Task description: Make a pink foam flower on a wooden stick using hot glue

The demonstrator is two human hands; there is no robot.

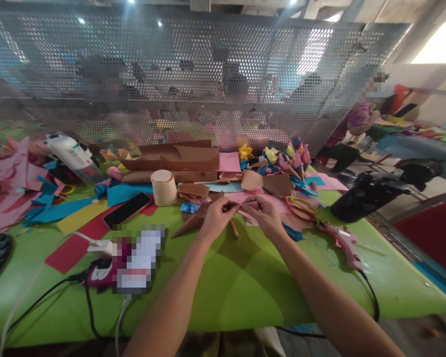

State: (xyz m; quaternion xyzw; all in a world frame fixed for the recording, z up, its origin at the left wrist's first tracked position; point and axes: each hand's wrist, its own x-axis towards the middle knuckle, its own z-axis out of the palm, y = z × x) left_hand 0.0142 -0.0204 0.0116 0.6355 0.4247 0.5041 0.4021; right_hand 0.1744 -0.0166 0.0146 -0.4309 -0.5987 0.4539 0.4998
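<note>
Over the middle of the green table [241, 297], my left hand [220, 215] and my right hand [263, 214] meet with fingertips almost touching. Both pinch a small piece of pink paper [248, 216], partly hidden by the fingers. Just below them lies a pencil [235, 230]. Brown paper [189, 223] and a crumpled blue scrap [189, 207] sit beside my left hand. To the right of my right hand are a dark blue paper piece [293, 232], scissors with red and yellow handles [301, 206] and a pink glue gun [344, 243].
A tape roll [164, 188], a dark phone [128, 210] and a lit phone [141, 260] near a purple power strip [98, 273] are leftward. Paper flowers [292, 161] stand at the back, before a perforated metal screen [193, 64]. A black bottle [367, 193] lies right; cables cross the left.
</note>
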